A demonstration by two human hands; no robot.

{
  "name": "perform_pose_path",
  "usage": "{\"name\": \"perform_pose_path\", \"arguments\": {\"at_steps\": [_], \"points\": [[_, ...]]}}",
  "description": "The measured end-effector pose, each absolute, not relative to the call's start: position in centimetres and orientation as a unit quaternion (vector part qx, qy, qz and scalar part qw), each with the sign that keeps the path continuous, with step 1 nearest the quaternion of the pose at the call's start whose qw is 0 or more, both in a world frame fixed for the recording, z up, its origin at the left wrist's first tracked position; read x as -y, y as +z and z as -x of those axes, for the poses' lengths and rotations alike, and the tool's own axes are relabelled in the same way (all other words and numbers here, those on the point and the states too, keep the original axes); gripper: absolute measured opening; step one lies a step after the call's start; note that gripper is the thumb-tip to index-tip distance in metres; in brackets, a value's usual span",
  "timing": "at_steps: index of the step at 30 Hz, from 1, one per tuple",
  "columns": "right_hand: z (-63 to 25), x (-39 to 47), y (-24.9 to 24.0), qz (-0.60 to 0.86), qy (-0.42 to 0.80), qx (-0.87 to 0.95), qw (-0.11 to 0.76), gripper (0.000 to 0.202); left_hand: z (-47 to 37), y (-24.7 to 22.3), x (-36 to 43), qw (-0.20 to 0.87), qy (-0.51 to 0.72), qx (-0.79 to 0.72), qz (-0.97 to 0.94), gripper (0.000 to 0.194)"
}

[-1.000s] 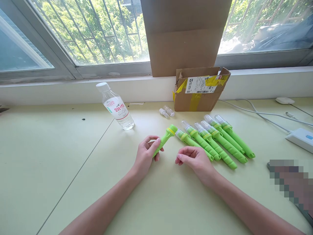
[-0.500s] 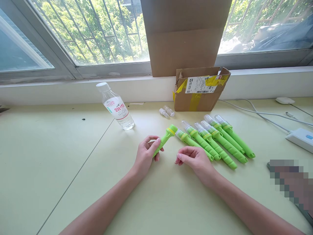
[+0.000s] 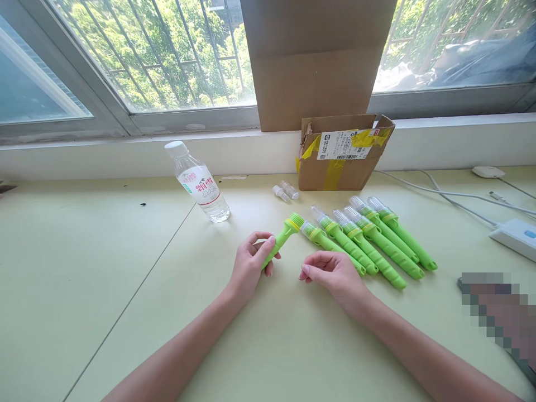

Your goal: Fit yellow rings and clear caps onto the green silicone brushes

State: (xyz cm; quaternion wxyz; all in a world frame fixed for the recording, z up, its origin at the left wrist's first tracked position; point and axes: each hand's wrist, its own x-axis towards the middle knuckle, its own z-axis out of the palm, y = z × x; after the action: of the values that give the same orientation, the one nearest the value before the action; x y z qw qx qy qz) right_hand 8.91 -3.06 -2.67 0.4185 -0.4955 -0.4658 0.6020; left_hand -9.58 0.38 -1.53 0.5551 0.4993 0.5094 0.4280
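Note:
My left hand (image 3: pixel 253 258) is closed round the shaft of a green plastic stick (image 3: pixel 285 237). Its bare, threaded head with a yellow ring tilts up to the right; the lower end is partly hidden by my fingers. Close by on the right, my right hand (image 3: pixel 330 273) rests with curled fingers, thumb against forefinger, and nothing shows in it. Beyond it several green sticks with clear caps (image 3: pixel 371 240) lie side by side, slanting down to the right. Two small clear plastic caps (image 3: pixel 288 190) lie farther back, near the cardboard box.
A water bottle (image 3: pixel 203 187) stands at the back left. Behind the caps is a cardboard box (image 3: pixel 335 174) with yellow tape and a label. White cables (image 3: pixel 444 192) and a power strip (image 3: pixel 515 239) lie on the right, with a blurred dark, flat object (image 3: pixel 498 318) nearer.

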Motion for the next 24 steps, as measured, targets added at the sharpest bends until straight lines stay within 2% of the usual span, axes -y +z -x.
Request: {"name": "perform_pose_path", "arguments": {"at_steps": [24], "points": [[-9.05, 3.18, -2.65, 0.485, 0.594, 0.487, 0.418, 0.014, 9.61, -1.58, -0.35, 0.552, 0.423, -0.508, -0.508, 0.028]]}}
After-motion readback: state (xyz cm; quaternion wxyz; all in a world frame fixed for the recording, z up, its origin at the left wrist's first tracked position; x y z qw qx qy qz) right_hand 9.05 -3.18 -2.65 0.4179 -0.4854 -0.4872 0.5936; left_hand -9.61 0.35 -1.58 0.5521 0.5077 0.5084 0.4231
